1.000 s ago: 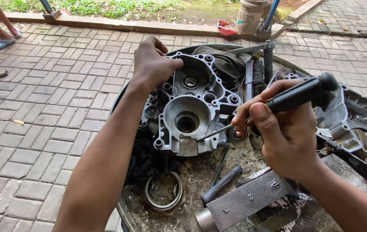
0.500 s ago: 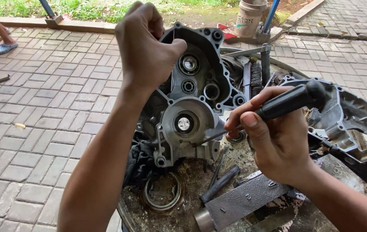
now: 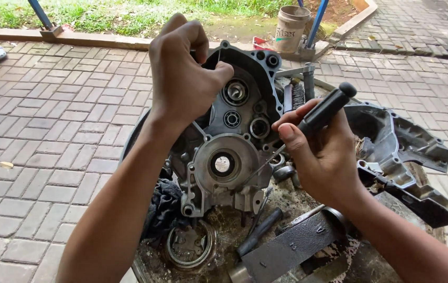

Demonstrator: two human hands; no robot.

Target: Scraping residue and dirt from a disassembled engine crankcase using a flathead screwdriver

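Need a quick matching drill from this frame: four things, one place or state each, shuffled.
1. grey cast-metal engine case half
2. black-handled screwdriver
3. round metal ring
4. tan plastic bucket

A. far off, by the blue poles
B. gripped in the right hand
C. lying flat below the case
D. tilted upright, left hand on its top edge

Pairs: 1-D, 2-B, 3-C, 4-A

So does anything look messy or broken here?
Nothing looks broken. The grey engine case is tipped up on its edge, held by the left hand, not lying flat. The right hand holds a black-handled tool. The work surface is grimy, with a metal ring and dark rag lying loose.
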